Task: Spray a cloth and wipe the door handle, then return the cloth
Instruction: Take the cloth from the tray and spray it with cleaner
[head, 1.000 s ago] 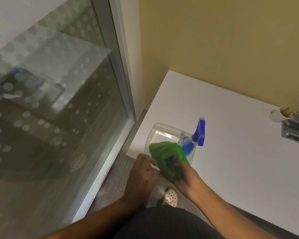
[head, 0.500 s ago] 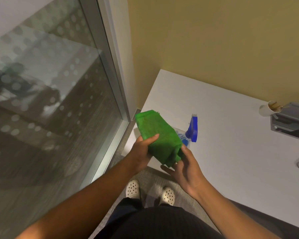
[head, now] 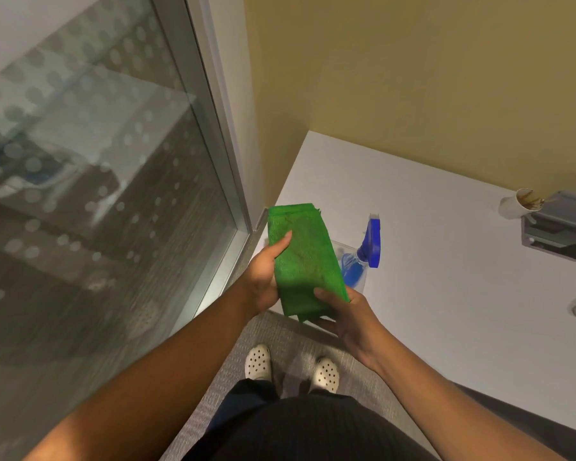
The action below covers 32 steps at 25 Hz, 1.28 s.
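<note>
Lifted clear of the table (head: 446, 294), the cloth (head: 305, 261) is now stretching flat between the left hand (head: 263, 281) and right hand (head: 350, 314), both gripping it.

The white table (head: 446, 261) lies open from twelve to three o'clock, broad bare surface between the spray bottle (head: 368, 251) and the paper cup (head: 516, 206). The bottle stands in a clear bin (head: 354, 284) at one o'clock, hemmed by the cloth (head: 305, 261) held over it. At nine o'clock the glass door (head: 97, 178) blocks passage; the yellow wall (head: 413, 78) closes twelve.
</note>
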### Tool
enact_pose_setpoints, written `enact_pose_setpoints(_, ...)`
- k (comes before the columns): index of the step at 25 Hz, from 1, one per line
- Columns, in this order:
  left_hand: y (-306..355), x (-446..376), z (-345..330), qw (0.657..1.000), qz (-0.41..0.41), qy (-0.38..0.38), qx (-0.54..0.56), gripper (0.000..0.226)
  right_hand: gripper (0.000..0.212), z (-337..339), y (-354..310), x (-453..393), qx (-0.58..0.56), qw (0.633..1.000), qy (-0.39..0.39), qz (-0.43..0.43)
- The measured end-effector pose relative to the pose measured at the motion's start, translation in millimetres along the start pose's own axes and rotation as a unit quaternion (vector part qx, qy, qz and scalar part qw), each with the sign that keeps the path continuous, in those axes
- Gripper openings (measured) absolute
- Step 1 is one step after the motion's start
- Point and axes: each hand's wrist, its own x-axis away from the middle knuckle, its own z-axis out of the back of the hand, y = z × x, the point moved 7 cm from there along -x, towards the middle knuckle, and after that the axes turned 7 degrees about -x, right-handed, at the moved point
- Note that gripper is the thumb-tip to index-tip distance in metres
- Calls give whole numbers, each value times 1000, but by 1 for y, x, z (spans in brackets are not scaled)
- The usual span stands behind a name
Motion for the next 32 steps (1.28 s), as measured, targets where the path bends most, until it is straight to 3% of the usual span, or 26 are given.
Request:
enact_pose_setpoints(5, 6, -9, 0, 998, 3, -52, 24, 59, 34, 0, -7, -7, 10, 1000, -9, 24)
enact_pose_setpoints(8, 2, -11, -1, 997, 16, -65, 32, 61, 36, 7, -5, 1, 84, 996, 7, 41)
enact_pose_setpoints(13, 3, -17, 8, 995, 7, -69, 72, 61, 38, 52, -29, 24, 215, 923, 239, 210)
enact_pose_setpoints(16, 5, -23, 13, 993, 4, -71, 95, 61, 70, 44, -56, 4, 263, 906, 196, 269)
enact_pose_setpoints(18, 4, -26, 13, 992, 7, -70, 101, 61, 78, 31, -72, -11, 288, 895, 173, 293)
enact_pose_setpoints(23, 8, -26, 9, 992, -3, -83, 90, 64, 49, 17, -83, -29, 277, 897, 135, 318)
enact_pose_setpoints(29, 20, -30, 10, 994, -18, -90, 66, 72, 43, -3, -101, -25, 258, 887, 86, 372)
enact_pose_setpoints(32, 31, -31, 10, 994, -31, -86, 58, 73, 52, -30, -129, -7, 264, 863, 60, 427)
